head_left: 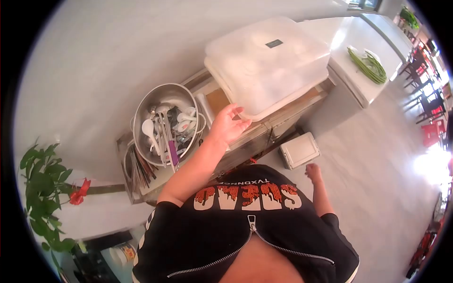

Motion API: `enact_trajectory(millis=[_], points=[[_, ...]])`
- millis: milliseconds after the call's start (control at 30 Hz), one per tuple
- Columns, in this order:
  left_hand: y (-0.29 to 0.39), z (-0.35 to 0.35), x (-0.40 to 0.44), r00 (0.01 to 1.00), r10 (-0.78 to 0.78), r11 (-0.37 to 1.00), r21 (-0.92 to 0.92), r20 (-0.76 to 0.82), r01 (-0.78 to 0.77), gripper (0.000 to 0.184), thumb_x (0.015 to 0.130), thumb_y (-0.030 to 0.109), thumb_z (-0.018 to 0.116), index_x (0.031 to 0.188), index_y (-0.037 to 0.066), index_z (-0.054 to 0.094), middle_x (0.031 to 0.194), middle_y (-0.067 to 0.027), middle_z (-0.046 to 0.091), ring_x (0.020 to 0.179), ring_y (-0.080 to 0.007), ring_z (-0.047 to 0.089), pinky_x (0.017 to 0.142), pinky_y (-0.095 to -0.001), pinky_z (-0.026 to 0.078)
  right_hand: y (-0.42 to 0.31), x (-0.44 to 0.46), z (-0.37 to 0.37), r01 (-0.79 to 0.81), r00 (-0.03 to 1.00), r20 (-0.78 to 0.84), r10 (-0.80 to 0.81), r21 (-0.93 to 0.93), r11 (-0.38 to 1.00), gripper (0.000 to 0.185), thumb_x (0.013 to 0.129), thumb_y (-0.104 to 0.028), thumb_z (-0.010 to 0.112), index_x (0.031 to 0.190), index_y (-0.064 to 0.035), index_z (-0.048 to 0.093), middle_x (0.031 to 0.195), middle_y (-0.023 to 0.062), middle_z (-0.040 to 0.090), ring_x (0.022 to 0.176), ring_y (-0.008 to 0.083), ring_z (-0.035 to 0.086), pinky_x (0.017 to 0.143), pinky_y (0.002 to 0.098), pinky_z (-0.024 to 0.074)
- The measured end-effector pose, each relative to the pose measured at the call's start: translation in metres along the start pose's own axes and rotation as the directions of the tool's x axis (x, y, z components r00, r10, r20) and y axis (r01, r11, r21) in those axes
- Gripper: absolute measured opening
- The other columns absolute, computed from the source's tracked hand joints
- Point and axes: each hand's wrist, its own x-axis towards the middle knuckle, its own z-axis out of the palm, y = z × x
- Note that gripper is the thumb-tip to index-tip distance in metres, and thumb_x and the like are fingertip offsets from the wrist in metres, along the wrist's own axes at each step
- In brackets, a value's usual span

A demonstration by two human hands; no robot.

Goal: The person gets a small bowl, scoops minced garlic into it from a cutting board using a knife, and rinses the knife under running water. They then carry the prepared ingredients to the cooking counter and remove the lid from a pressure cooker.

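Near the centre of the frame, the left hand [230,125] reaches up to the lower-left corner of a large, cloudy-white, rectangular plastic container [269,66] with a small dark label on its upper face. Its fingers are curved and parted, with a visible gap between thumb and fingers — whether they touch the container's edge I cannot tell. The container fills the upper middle of the frame, resting on a worn wooden cabinet [252,145] that slants across the centre.

The right hand [313,173] hangs lower, right of centre, its fingers loosely curled; how tightly they close I cannot tell. It is near a whitish, rectangular lidded box [300,150] on the pale grey floor [373,155].

Left of the left hand stands a wide, round, silvery metal pot [181,98] with loop handles. Inside lie white spoons [149,129] and a jumble of other utensils, one with a purple part [171,153] leaning towards the pot's lower rim. Thin sticks [141,167] are bunched just below the pot.

At the upper right, a coiled bundle of long green stalks [370,68] lies on a glossy white appliance [349,35]. A leafy green plant [45,198] and a red flower [79,192] occupy the lower left — both well apart from the hands.
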Motion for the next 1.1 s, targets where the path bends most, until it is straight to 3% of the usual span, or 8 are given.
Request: enact_trajectory(millis=[167, 367, 467, 567, 633, 700, 800, 1100], points=[[0.006, 0.008, -0.025, 0.999, 0.031, 0.996, -0.089, -0.02, -0.033, 0.033, 0.082, 0.024, 0.058, 0.097, -0.003, 0.048, 0.115, -0.0297, 0.039, 0.109, -0.0392, 0.04, 0.098, -0.0472, 0.037, -0.069, 0.037, -0.012, 0.172, 0.983, 0.05, -0.177, 0.084, 0.981, 0.02, 0.082, -0.016, 0.053, 0.092, -0.0016, 0.061, 0.072, 0.0057, 0.061, 0.059, 0.0126, 0.061, 0.048, 0.0251, 0.047], [0.015, 0.027, -0.058, 0.993, 0.104, 0.987, -0.132, 0.047, -0.097, 0.033, 0.084, 0.025, 0.057, 0.094, -0.006, 0.051, 0.112, -0.0314, 0.044, 0.108, -0.0416, 0.046, 0.096, -0.046, 0.04, -0.118, 0.06, -0.014, 0.252, 0.95, 0.16, -0.268, 0.112, 0.961, 0.02, 0.083, -0.016, 0.053, 0.096, -0.0027, 0.061, 0.077, 0.004, 0.062, 0.063, 0.0115, 0.061, 0.052, 0.0245, 0.0474], [0.024, 0.039, -0.072, 0.989, 0.12, 0.979, -0.175, 0.083, -0.104, 0.031, 0.083, 0.022, 0.06, 0.093, -0.005, 0.05, 0.106, -0.0266, 0.049, 0.102, -0.039, 0.051, 0.092, -0.0441, 0.045, -0.14, 0.06, -0.014, 0.32, 0.924, 0.177, -0.338, 0.122, 0.94, 0.021, 0.084, -0.016, 0.053, 0.098, -0.0021, 0.06, 0.077, 0.0038, 0.062, 0.063, 0.0113, 0.06, 0.053, 0.0237, 0.0468], [0.041, 0.058, -0.087, 0.966, 0.208, 0.962, -0.208, 0.155, -0.174, 0.031, 0.084, 0.022, 0.058, 0.091, -0.008, 0.053, 0.107, -0.0313, 0.051, 0.105, -0.0415, 0.051, 0.092, -0.0442, 0.045, -0.162, 0.052, -0.019, 0.386, 0.892, 0.184, -0.413, 0.169, 0.907, 0.021, 0.084, -0.015, 0.053, 0.098, -0.0009, 0.06, 0.076, 0.0037, 0.061, 0.063, 0.0108, 0.059, 0.054, 0.0231, 0.0461], [0.053, 0.071, -0.094, 0.921, 0.301, 0.935, -0.265, 0.249, -0.234, 0.033, 0.087, 0.023, 0.052, 0.09, -0.01, 0.056, 0.108, -0.0353, 0.051, 0.111, -0.0435, 0.048, 0.092, -0.044, 0.046, -0.179, 0.044, -0.026, 0.422, 0.875, 0.169, -0.453, 0.192, 0.886, 0.02, 0.084, -0.014, 0.054, 0.096, 0.0005, 0.06, 0.075, 0.0049, 0.062, 0.063, 0.0118, 0.06, 0.056, 0.024, 0.0463], [0.067, 0.079, -0.097, 0.886, 0.359, 0.91, -0.321, 0.295, -0.262, 0.036, 0.087, 0.023, 0.049, 0.093, -0.012, 0.054, 0.121, -0.0392, 0.04, 0.123, -0.045, 0.033, 0.096, -0.0451, 0.043, -0.195, 0.037, -0.03, 0.462, 0.86, 0.136, -0.492, 0.202, 0.863, 0.019, 0.083, -0.012, 0.054, 0.092, 0.0025, 0.062, 0.073, 0.0072, 0.063, 0.063, 0.014, 0.061, 0.059, 0.0262, 0.0473], [0.082, 0.094, -0.096, 0.847, 0.407, 0.873, -0.418, 0.342, -0.25, 0.038, 0.087, 0.023, 0.049, 0.098, -0.014, 0.049, 0.129, -0.0374, 0.029, 0.129, -0.0437, 0.023, 0.097, -0.0464, 0.042, -0.214, 0.036, -0.038, 0.551, 0.824, 0.056, -0.564, 0.154, 0.82, 0.019, 0.082, -0.011, 0.055, 0.093, 0.0034, 0.061, 0.074, 0.0095, 0.063, 0.064, 0.0132, 0.06, 0.059, 0.0267, 0.0469], [0.092, 0.118, -0.101, 0.819, 0.489, 0.817, -0.487, 0.301, -0.31, 0.039, 0.087, 0.025, 0.049, 0.099, -0.012, 0.045, 0.13, -0.0366, 0.025, 0.126, -0.0461, 0.025, 0.094, -0.0473, 0.043, -0.294, 0.021, -0.071, 0.769, 0.625, -0.095, -0.775, -0.096, 0.632, 0.02, 0.078, -0.012, 0.06, 0.094, 0.0004, 0.06, 0.082, 0.0137, 0.062, 0.072, 0.0255, 0.059, 0.065, 0.0331, 0.0462]])
